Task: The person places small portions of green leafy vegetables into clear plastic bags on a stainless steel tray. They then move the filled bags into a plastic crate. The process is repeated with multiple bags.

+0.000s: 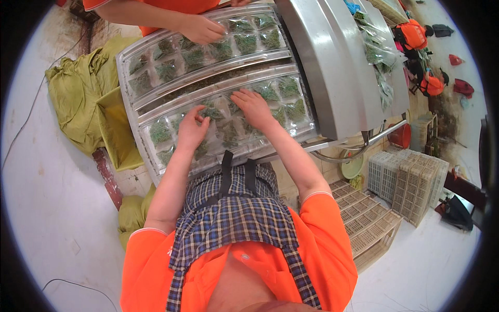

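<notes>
Two rows of clear plastic bags with green leafy contents lie on a metal machine bed. Over the near row, my left hand (193, 128) curves above the bags left of the middle, thumb and fingers apart. My right hand (254, 108) lies with fingers stretched over the bags at mid-row, touching or just above the plastic. A bag (227, 132) sits between my hands. To the left is another bag (161, 131), and a bag (294, 110) lies near the right end. Bag edges under my fingers are hidden.
Across the machine, a co-worker's hand (204, 29) reaches over the far row. A large metal lid (325, 67) stands at the right, with more bags (382, 67) beyond it. Yellow-green cloth (78, 99) hangs at left. Plastic crates (413, 182) stand at right.
</notes>
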`<state>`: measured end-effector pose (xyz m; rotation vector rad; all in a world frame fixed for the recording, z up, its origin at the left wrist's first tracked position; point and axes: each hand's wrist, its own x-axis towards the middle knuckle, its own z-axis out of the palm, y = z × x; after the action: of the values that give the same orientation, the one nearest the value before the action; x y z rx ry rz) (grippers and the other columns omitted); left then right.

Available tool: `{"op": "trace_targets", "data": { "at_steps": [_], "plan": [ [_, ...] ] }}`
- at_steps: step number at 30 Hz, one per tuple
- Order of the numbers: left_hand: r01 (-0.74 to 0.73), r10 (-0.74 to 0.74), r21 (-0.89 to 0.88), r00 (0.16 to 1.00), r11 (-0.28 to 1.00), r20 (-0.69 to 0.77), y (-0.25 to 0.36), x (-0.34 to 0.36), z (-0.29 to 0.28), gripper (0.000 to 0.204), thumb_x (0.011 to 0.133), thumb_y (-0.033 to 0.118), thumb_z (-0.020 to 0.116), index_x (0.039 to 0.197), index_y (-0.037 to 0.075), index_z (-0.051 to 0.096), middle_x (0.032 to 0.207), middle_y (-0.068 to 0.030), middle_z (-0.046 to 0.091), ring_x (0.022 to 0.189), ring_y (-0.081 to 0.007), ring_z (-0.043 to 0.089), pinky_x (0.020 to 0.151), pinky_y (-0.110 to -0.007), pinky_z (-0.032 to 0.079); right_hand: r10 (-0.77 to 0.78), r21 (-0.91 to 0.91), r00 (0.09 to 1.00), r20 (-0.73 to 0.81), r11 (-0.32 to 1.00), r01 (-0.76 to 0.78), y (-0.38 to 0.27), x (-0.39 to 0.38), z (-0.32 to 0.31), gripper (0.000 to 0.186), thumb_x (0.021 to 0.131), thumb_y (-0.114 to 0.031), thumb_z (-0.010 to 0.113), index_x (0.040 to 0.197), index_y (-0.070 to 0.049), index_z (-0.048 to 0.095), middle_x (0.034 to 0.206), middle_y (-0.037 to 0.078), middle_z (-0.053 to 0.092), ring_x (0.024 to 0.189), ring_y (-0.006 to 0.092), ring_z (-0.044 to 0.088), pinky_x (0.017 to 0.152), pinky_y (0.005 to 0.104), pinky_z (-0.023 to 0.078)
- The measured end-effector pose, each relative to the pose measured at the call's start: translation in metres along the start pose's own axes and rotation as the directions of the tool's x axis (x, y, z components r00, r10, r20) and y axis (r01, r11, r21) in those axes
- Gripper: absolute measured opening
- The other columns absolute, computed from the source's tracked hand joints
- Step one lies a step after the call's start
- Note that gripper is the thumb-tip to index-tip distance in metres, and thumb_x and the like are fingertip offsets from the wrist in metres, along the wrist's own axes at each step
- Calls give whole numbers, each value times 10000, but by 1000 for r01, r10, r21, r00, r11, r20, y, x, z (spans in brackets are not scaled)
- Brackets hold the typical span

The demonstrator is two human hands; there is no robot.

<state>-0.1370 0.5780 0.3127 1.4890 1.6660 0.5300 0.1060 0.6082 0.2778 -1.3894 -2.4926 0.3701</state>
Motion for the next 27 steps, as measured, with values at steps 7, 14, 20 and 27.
{"op": "trace_targets", "data": {
  "at_steps": [7, 14, 20, 27],
  "plan": [
    [53, -81, -286, 993, 957, -85, 11, 3, 19, 287, 915, 304, 589, 1008, 54, 692, 723, -16, 613, 677, -117, 555, 648, -287, 454, 50, 79, 997, -65, 996, -45, 7, -6, 11, 552, 683, 11, 615, 1225, -83, 572, 1304, 88, 560, 1284, 287, 459, 1028, 453, 369],
    [-91, 36, -629, 994, 772, -100, 92, 22, 76, 274, 886, 223, 473, 740, 42, 618, 715, 17, 536, 638, -92, 456, 611, -255, 356, 368, 571, 854, -367, 814, -105, 1, -74, -89, 324, 746, 50, 573, 1050, -16, 660, 1131, 146, 662, 1113, 310, 603, 950, 393, 478],
    [-198, 127, -761, 980, 618, -152, 276, 49, 210, 163, 890, 160, 477, 801, 58, 568, 735, 14, 502, 674, -95, 439, 611, -266, 363, 636, 657, 636, -437, 708, -257, 82, -221, -174, 176, 779, 68, 579, 907, -1, 676, 986, 120, 703, 930, 257, 674, 824, 334, 532],
    [-94, 133, -973, 989, 213, -67, 458, 93, 374, 111, 936, 184, 515, 872, 105, 559, 834, -26, 578, 757, -140, 561, 694, -303, 449, 756, 627, 382, -532, 654, -423, 229, -369, -252, 172, 819, 81, 575, 928, -7, 674, 989, 99, 708, 940, 222, 671, 859, 316, 506]
  ]
}}
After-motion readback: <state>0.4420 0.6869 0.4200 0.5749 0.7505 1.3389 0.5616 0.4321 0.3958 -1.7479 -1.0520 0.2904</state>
